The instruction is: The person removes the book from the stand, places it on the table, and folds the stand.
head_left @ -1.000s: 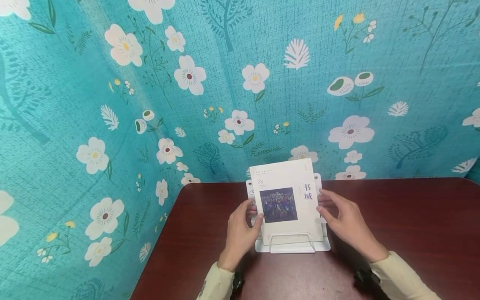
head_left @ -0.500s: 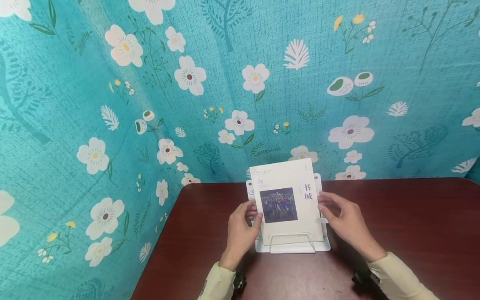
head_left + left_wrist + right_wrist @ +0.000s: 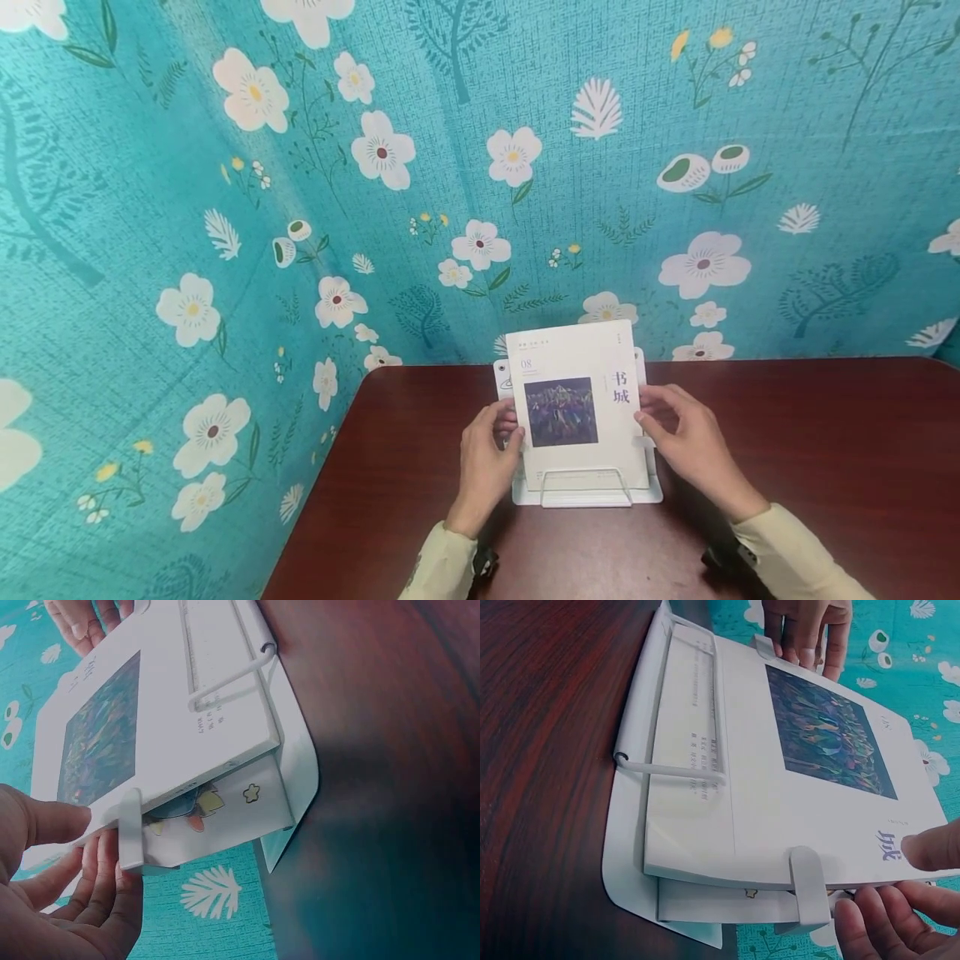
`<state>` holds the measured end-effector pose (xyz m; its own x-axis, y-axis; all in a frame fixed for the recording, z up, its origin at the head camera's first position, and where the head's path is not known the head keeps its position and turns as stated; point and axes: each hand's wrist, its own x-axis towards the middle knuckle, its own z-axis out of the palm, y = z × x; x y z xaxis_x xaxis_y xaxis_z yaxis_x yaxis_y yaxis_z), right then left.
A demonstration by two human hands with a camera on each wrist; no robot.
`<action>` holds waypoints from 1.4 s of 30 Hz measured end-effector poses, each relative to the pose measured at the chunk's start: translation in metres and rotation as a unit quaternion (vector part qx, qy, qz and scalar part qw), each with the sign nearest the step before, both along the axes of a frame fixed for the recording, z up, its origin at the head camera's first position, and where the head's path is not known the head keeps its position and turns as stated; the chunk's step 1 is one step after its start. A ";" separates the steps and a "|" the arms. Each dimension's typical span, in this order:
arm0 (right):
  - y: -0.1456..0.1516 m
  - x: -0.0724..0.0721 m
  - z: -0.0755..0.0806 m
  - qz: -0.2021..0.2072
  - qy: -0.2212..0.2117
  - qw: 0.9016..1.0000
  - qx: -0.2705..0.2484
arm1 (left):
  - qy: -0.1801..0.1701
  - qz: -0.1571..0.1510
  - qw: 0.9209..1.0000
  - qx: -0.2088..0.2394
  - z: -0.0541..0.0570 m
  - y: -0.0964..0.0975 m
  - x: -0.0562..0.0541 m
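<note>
A white book (image 3: 562,462) with a dark square picture and purple lettering leans on a white book stand (image 3: 652,492). Its lower edge sits behind the stand's wire holder (image 3: 585,504). My left hand (image 3: 483,462) holds the book's left edge, thumb at the front and fingers behind. On the opposite edge my right hand (image 3: 693,442) pinches it, thumb over the cover and fingers underneath. Close to the left fingers, a white side clip (image 3: 130,829) of the stand laps over the book's edge. A matching clip (image 3: 810,889) laps over the cover in the right wrist view.
The stand rests on a dark red-brown table (image 3: 810,450). A teal cloth (image 3: 555,192) with white flowers hangs behind the table and along its left side. Printed cartoon shapes (image 3: 252,793) show on the stand's back panel.
The book's top has shifted slightly right and its tilt has lessened a little. Both hands stay at its sides, with only small movements.
</note>
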<state>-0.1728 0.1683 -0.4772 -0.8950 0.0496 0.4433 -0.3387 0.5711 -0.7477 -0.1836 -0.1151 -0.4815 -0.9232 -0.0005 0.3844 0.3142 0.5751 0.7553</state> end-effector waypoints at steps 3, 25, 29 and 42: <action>0.000 0.001 0.000 -0.010 -0.008 1.000 0.007 | 0.004 0.003 1.000 0.011 -0.001 0.000 -0.001; 0.001 -0.006 0.003 -0.035 -0.029 0.999 -0.025 | 0.023 0.004 1.000 0.018 -0.005 0.002 -0.005; 0.001 -0.007 0.006 -0.030 -0.028 0.999 -0.023 | 0.034 -0.001 0.999 0.021 -0.002 0.002 -0.006; 0.001 -0.016 0.016 -0.031 -0.001 0.999 -0.040 | 0.067 -0.001 0.997 0.031 0.007 0.002 -0.014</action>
